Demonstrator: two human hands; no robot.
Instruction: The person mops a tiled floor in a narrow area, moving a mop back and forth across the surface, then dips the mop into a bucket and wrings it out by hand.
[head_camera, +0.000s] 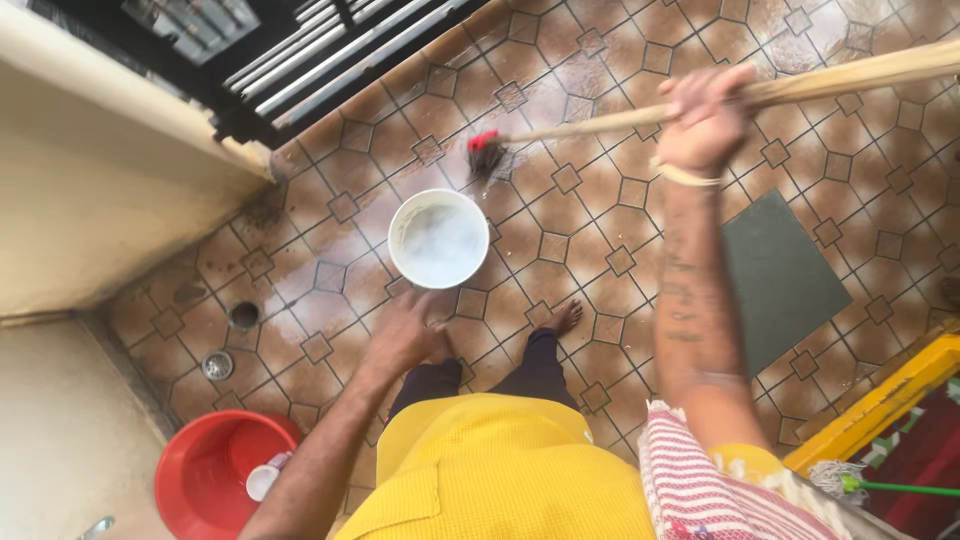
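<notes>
My right hand (703, 118) is closed around a long wooden broom handle (830, 82) that slants across the upper right. Its red and dark brush head (486, 152) rests on the wet brown patterned floor tiles (560, 230). My left hand (405, 333) hangs low with its fingers loosely curled, holding nothing, just below a white bucket (438, 238) of soapy water. My bare foot (565, 317) stands on the tiles right of the bucket.
A red basin (215, 470) with a small white cup stands at the bottom left by a cream wall (90, 190). Two floor drains (217, 365) lie near it. A dark green mat (780, 280) lies at right, a yellow threshold (880, 405) beyond. A metal railing (320, 50) runs along the top.
</notes>
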